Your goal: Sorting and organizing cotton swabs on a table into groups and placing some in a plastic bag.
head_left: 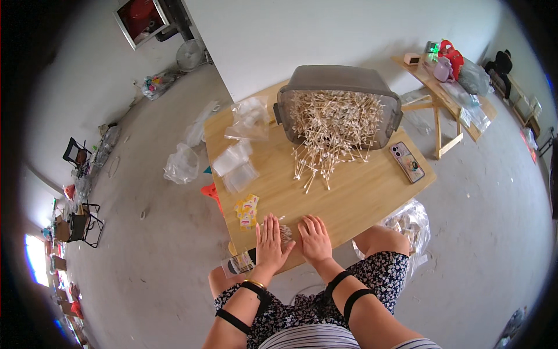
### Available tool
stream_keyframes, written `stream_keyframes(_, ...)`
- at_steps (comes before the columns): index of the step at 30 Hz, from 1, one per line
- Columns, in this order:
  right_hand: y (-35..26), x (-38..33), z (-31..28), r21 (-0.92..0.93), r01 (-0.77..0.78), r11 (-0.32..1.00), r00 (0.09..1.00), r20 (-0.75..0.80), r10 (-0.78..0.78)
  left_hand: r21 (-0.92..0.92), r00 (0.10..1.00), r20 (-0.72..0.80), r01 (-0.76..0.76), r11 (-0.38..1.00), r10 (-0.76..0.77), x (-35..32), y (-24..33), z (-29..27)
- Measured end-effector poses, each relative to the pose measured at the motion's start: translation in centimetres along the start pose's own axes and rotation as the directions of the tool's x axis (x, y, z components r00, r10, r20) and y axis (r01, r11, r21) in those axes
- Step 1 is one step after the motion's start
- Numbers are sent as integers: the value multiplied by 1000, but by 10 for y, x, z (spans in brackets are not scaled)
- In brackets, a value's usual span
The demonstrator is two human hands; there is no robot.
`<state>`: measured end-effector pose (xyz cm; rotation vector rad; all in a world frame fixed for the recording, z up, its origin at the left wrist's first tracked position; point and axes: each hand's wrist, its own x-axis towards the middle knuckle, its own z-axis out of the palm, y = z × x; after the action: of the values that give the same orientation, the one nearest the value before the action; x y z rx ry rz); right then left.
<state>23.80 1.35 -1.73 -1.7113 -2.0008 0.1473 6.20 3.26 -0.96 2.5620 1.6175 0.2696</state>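
My left hand [269,245] lies palm down near the front edge of the wooden table [273,174], fingers stretched out. Beside its thumb is a small bundle of cotton swabs [285,234], partly covered by the hand. My right hand [315,239] rests on the wood just right of the bundle, fingers extended and slightly bent. By my left wrist, a clear packet with a dark band [240,263] hangs over the table edge. Yellow and white labels [247,213] are spread beyond my left fingertips. A grey plastic bin [343,77] lies tipped on its side, loose cotton swabs [334,116] spilling from it.
Small clear bags [234,164] and a larger plastic bag [250,119] lie at the table's left. A phone [407,162] sits near the right edge. A filled clear sack [414,227] stands on the floor at right. A second table [430,87] holds bags and a pink container.
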Motion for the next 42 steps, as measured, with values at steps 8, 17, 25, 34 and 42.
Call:
stream_keyframes(8,0,0,-2,35,-5,999,1000,9,4,-9,996,90,-22,1000,23,-10,0,2)
stream_keyframes(17,-4,3,2,41,-1,999,1000,-12,2,30,996,86,11,999,-14,-25,7,11)
stream_keyframes(25,-1,0,-1,22,-1,1000,1000,-5,1,53,999,48,15,998,-18,9,0,15)
stream_keyframes(34,-2,1,2,23,19,1000,1000,-25,-18,33,999,33,-14,999,13,-16,2,15)
stream_keyframes(42,-4,4,-1,30,24,999,999,-45,-23,-6,993,118,-29,1000,30,-28,6,2)
